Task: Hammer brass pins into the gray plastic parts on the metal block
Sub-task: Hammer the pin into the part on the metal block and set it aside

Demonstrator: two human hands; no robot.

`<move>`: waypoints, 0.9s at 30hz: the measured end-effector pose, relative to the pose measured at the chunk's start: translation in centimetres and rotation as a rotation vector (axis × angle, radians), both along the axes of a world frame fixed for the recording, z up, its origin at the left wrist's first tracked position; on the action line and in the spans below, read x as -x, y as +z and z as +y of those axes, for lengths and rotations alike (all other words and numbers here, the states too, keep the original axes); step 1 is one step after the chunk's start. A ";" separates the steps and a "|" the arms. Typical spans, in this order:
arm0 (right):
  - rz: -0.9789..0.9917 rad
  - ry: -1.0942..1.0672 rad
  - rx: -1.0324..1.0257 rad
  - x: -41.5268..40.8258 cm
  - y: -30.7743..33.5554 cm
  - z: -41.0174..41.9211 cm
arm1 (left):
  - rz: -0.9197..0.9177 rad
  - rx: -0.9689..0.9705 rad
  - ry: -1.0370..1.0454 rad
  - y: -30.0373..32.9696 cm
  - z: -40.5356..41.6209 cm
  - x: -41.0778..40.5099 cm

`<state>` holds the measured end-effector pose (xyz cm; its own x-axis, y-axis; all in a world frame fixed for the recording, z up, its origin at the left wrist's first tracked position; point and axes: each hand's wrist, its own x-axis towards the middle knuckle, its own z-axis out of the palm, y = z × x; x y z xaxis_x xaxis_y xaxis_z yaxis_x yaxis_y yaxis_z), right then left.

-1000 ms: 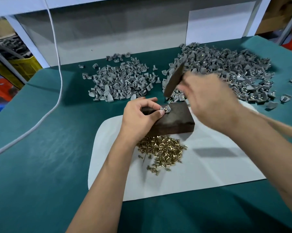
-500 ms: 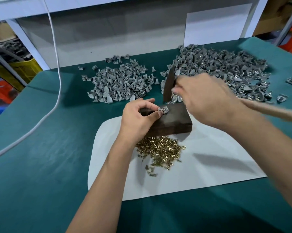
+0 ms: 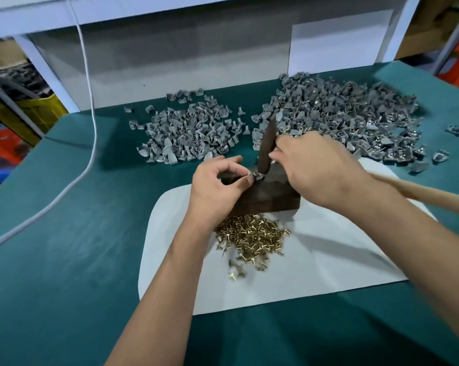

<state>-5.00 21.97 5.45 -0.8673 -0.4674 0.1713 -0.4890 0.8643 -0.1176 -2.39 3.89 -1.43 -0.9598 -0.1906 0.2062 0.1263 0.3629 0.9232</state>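
Hammer head has been brought down since a second ago: it was raised over the far pile, now its lower end is at the gray plastic part on the metal block. A strike is judged landed or landing; pin seating cannot be told, contact is blurred. The part is pinched on the block top by the left hand, unchanged. The hammer is gripped close to its head by the right hand, wooden handle trailing right. Brass pins are heaped on the white sheet just in front of the block. Unpinned parts pile lies far left on the surface, larger pile far right.
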 end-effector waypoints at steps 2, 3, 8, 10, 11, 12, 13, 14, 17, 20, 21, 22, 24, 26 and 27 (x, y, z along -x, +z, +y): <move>0.034 0.017 -0.029 0.2 0.4 0.5 | -0.009 0.026 0.010 -0.1 0.0 0.1; 0.037 0.023 -0.011 0.2 0.4 0.9 | -0.008 0.040 0.015 -0.2 0.0 0.1; -0.075 -0.001 0.358 0.6 0.2 3.9 | -0.007 -0.029 0.012 -0.2 -0.2 0.1; -0.067 -0.034 0.359 1.2 0.2 5.3 | -0.011 -0.079 0.006 -0.2 -0.1 0.1; -0.080 -0.057 0.338 1.4 0.2 5.9 | -0.009 -0.103 0.005 -0.2 0.0 0.1; -0.101 -0.078 0.297 1.5 0.1 6.4 | -0.007 -0.127 0.003 -0.2 0.0 0.0; -0.123 -0.095 0.240 1.6 -0.1 6.7 | -0.006 -0.147 0.000 -0.1 0.0 0.0; -0.145 -0.106 0.172 1.6 -0.4 6.9 | -0.006 -0.159 -0.002 -0.1 0.0 0.0; -0.182 -0.117 0.006 1.0 -1.5 6.8 | -0.006 -0.165 -0.006 0.0 0.0 0.0; -0.189 -0.111 -0.028 0.5 -1.9 6.5 | -0.010 -0.160 -0.011 0.2 0.1 -0.1; -0.201 -0.111 -0.031 0.5 -1.8 6.4 | -0.012 -0.154 -0.009 0.3 0.1 -0.1; -0.208 -0.107 -0.038 0.6 -1.5 6.2 | -0.013 -0.147 -0.006 0.3 0.1 -0.2; -0.174 -0.095 -0.020 0.9 -0.9 5.6 | -0.017 -0.146 -0.008 0.4 0.1 -0.3; -0.107 -0.065 0.088 0.9 -0.4 4.5 | -0.017 -0.144 -0.014 0.5 0.2 -0.4; -0.081 -0.031 0.133 0.9 -0.2 3.8 | -0.013 -0.141 -0.013 0.5 0.2 -0.4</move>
